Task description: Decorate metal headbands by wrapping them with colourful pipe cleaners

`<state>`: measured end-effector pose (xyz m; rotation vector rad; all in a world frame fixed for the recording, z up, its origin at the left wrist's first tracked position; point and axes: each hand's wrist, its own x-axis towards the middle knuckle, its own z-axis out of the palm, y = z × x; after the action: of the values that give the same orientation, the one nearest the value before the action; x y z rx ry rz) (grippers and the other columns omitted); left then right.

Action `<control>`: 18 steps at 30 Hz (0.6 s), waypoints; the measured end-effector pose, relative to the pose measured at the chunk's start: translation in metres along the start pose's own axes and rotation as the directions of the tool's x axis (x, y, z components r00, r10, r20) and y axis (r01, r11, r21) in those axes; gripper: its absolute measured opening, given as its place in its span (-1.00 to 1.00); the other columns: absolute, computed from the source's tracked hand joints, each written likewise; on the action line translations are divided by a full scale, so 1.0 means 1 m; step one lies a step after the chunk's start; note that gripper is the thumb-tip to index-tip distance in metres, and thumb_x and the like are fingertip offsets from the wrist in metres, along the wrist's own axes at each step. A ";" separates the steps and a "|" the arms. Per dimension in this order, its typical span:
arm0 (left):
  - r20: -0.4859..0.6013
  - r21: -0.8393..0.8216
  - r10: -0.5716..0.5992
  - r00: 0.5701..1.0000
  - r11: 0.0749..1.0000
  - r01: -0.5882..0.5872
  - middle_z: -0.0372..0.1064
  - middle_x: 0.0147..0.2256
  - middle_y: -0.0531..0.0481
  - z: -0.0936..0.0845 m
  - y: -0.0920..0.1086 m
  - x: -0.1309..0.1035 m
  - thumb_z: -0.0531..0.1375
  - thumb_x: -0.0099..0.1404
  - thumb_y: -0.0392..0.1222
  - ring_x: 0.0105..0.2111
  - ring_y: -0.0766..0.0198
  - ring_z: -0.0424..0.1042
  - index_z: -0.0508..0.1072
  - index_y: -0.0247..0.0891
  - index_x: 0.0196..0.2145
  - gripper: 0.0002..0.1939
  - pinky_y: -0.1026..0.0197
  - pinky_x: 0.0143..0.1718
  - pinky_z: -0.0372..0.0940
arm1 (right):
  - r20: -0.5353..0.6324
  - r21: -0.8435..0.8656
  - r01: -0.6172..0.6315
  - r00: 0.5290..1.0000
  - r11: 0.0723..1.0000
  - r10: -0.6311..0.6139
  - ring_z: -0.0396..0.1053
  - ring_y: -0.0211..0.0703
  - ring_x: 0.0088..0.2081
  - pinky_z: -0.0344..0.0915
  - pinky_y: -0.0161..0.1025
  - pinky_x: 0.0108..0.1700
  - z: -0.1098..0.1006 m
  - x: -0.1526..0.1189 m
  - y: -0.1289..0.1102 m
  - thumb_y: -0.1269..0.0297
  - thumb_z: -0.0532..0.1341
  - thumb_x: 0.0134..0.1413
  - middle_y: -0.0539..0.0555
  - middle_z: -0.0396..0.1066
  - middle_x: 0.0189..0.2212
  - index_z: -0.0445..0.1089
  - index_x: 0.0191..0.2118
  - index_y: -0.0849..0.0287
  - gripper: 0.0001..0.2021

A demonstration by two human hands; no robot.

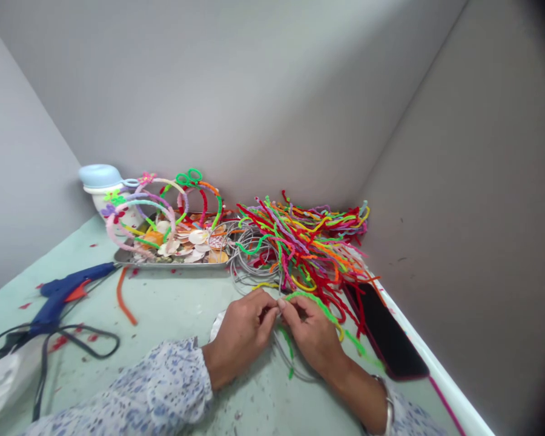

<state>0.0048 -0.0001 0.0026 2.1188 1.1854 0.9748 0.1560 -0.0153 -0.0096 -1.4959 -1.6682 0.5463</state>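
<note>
Here, a pale green tabletop [172,315] runs beneath the left hand [243,324] and right hand [315,333], grey walls [254,91] beyond them. Knuckles up, they meet, left pinched on grey wire [300,370], right on the green pipe cleaner [318,301] arching past its knuckles.

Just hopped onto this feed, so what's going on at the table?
A person's left hand and right hand meet low over the table, their fingers pinched close together beside a bright green fuzzy strand and some grey wire. Exactly which piece each hand grips is hidden. Beyond lies a heap of colourful strands; to its left, decorated hoops rise around a metal tray. A blue glue gun lies at the left.
</note>
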 end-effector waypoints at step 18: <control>-0.090 -0.385 -0.293 0.952 0.892 0.238 0.32 -0.53 0.07 -0.008 -0.009 0.012 0.14 0.20 -0.12 -0.51 0.35 0.26 0.41 -0.30 -0.44 -0.81 0.34 -0.48 0.16 | -0.296 -0.118 0.316 0.894 0.941 -0.337 0.27 -0.05 -0.05 0.23 -0.08 0.00 -0.010 0.003 0.001 0.36 0.12 0.12 0.15 0.31 -0.15 0.34 -0.13 0.14 -0.81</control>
<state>-0.0014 0.0158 0.0052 1.5650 1.2121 1.1367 0.1648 -0.0139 -0.0036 -1.2333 -1.6471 0.0640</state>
